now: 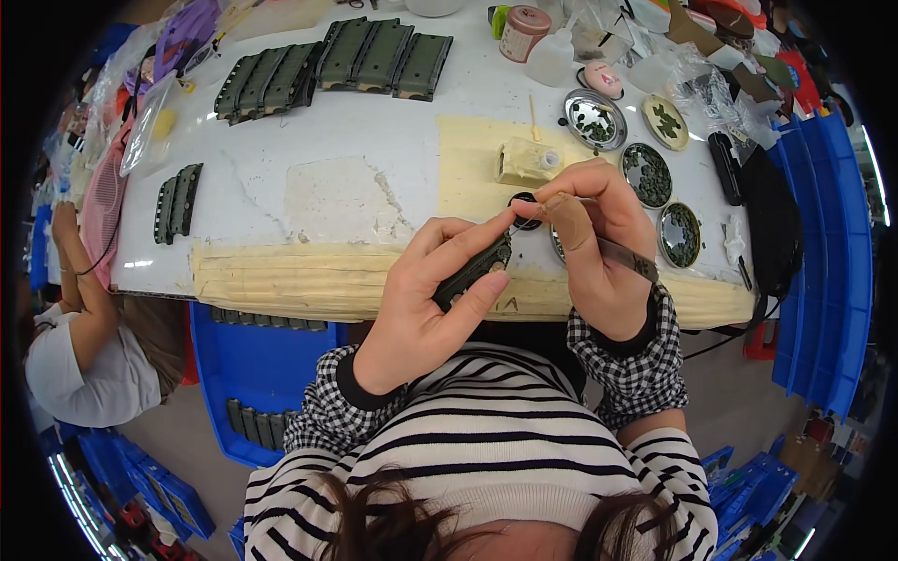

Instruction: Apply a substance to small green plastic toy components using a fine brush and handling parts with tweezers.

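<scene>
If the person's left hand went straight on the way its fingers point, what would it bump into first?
Most likely the right hand, whose fingers are just ahead of the left hand's fingertips. A small round black dish sits close by, though depth is unclear.

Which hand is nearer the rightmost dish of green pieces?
Right. The right hand is just left of the dish; the left hand is farther left.
</scene>
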`<state>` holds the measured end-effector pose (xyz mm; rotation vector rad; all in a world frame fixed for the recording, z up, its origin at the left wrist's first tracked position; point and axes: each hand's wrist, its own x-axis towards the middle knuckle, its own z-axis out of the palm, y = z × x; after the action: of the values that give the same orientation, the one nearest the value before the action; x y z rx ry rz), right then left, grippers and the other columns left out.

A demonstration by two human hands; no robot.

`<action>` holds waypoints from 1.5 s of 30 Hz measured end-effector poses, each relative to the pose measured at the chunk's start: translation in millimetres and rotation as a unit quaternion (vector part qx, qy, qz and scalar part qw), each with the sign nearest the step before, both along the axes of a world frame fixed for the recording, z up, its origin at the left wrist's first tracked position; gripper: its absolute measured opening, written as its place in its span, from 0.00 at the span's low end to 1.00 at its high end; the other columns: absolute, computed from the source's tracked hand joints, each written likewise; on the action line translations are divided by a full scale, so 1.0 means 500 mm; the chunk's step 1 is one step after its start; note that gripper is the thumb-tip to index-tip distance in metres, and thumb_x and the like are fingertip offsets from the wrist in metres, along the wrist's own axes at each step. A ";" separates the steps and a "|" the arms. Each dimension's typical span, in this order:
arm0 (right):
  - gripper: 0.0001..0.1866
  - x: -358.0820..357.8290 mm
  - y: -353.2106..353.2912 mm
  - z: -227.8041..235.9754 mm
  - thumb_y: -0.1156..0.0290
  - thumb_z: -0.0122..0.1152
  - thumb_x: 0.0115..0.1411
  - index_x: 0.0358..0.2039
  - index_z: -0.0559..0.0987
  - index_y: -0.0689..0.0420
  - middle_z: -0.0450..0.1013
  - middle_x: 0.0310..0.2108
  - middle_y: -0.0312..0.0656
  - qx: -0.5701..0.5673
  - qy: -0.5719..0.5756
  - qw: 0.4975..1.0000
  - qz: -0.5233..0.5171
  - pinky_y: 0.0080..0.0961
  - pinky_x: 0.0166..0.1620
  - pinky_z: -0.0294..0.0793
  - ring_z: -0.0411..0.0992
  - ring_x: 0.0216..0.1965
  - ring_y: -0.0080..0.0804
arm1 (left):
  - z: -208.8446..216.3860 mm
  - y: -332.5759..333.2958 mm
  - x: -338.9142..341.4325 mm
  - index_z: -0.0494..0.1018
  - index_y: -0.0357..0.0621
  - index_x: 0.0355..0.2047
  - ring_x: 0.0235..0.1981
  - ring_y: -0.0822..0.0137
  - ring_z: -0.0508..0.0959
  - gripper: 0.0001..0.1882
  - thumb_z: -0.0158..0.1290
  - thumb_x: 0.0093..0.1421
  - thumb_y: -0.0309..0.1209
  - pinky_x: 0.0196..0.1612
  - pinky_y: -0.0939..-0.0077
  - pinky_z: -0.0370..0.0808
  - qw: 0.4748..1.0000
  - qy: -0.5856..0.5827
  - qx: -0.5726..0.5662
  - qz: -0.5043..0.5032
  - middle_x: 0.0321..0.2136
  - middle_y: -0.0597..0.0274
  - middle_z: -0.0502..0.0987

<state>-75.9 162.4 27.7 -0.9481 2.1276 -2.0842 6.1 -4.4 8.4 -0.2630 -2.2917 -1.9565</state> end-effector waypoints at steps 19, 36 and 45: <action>0.11 -0.050 0.020 0.005 0.78 0.67 0.50 0.36 0.79 0.57 0.69 0.30 0.41 0.231 0.234 0.927 -0.180 0.27 0.26 0.71 0.71 0.23 0.35 | -0.036 -0.012 -0.006 0.48 0.37 0.66 0.46 0.59 0.76 0.30 0.35 0.71 0.42 0.51 0.64 0.72 0.825 -0.144 0.523 -0.157 0.54 0.47 0.68; 0.19 0.010 0.030 0.033 0.78 0.69 0.41 0.37 0.80 0.60 0.69 0.26 0.39 0.187 0.332 0.923 -0.052 0.25 0.25 0.71 0.72 0.24 0.33 | -0.038 -0.006 0.019 0.54 0.29 0.64 0.59 0.67 0.65 0.30 0.43 0.69 0.37 0.61 0.73 0.60 0.964 0.004 0.257 -0.065 0.59 0.51 0.64; 0.19 0.021 0.027 0.044 0.78 0.67 0.40 0.37 0.79 0.63 0.71 0.27 0.41 0.213 0.348 0.912 -0.051 0.26 0.25 0.71 0.72 0.24 0.34 | -0.050 -0.002 0.022 0.54 0.26 0.63 0.56 0.67 0.67 0.29 0.42 0.70 0.38 0.59 0.74 0.62 0.969 0.037 0.239 -0.052 0.57 0.51 0.67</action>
<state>-65.5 175.9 49.8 -1.7043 2.8231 -1.2922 17.1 -5.4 -16.6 -0.4025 -1.7195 -2.4225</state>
